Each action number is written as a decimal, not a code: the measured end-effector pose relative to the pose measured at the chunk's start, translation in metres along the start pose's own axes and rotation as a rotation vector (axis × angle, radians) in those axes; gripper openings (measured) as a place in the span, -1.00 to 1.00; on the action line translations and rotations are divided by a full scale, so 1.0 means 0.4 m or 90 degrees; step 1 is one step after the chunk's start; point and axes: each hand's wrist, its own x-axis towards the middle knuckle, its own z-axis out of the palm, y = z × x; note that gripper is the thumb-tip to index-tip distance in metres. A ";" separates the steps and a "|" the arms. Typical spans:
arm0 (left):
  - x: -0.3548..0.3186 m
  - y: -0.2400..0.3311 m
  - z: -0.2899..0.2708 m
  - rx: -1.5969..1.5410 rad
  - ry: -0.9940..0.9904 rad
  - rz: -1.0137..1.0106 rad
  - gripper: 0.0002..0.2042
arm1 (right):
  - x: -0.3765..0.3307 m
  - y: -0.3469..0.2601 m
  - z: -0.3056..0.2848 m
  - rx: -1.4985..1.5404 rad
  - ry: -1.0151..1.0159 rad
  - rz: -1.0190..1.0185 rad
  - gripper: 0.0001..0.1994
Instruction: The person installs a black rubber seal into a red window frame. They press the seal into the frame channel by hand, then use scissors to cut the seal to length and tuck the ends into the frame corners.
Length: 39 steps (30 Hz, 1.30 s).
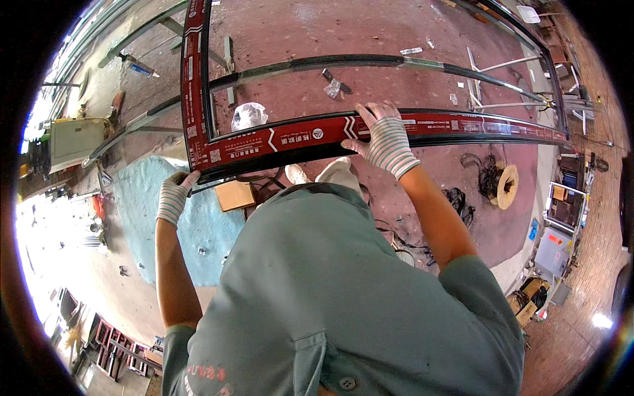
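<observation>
A large rectangular window frame (264, 142), dark with red printed film along its faces, lies across the supports before me. My right hand (386, 140), in a striped glove with bare fingertips, grips its near bar, fingers over the top and thumb on the near side. At the near left corner, my left hand (175, 195), gloved alike, is closed with its fingertips against the frame's end. A thin black strip shows beside those fingertips; whether they pinch it too I cannot tell. Black edging runs along the near bar's lower side.
Padded rails (330, 62) cross beneath the frame. A cardboard box (234, 196) and a light-blue sheet (145, 218) lie at left. On the right are a cable spool (507, 187) and loose black strips (459, 204). Clear plastic (249, 116) sits on the red floor.
</observation>
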 end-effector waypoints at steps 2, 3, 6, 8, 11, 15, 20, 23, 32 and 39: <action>0.005 -0.012 -0.006 -0.008 -0.006 -0.007 -0.65 | 0.000 0.021 -0.007 -0.005 0.011 -0.008 -0.05; 0.008 -0.023 -0.007 -0.011 -0.009 -0.013 -0.65 | 0.000 0.039 -0.017 -0.009 0.002 -0.007 -0.04; 0.005 -0.020 -0.004 -0.008 -0.001 -0.021 -0.64 | -0.021 0.112 -0.035 -0.065 -0.011 -0.001 -0.03; 0.001 -0.014 0.002 -0.007 0.013 -0.016 -0.64 | -0.039 0.160 -0.046 -0.054 -0.009 0.005 -0.02; 0.001 -0.011 0.001 -0.005 0.011 -0.012 -0.64 | -0.046 0.186 -0.054 -0.051 0.008 -0.009 -0.02; 0.013 -0.030 -0.004 0.000 -0.004 -0.018 -0.65 | -0.030 0.084 -0.054 -0.034 0.011 -0.013 -0.10; 0.025 -0.050 -0.010 -0.013 -0.005 -0.022 -0.69 | 0.029 -0.078 -0.011 0.032 -0.019 -0.029 -0.09; 0.033 -0.056 -0.012 -0.018 -0.021 -0.015 -0.69 | 0.005 -0.023 0.012 0.023 0.030 -0.042 -0.11; 0.029 -0.055 -0.011 -0.043 -0.018 -0.006 -0.68 | -0.157 0.421 -0.174 -0.219 -0.045 0.105 -0.13; 0.031 -0.063 -0.007 -0.054 -0.019 0.003 -0.69 | -0.146 0.361 -0.161 -0.178 -0.096 0.139 -0.02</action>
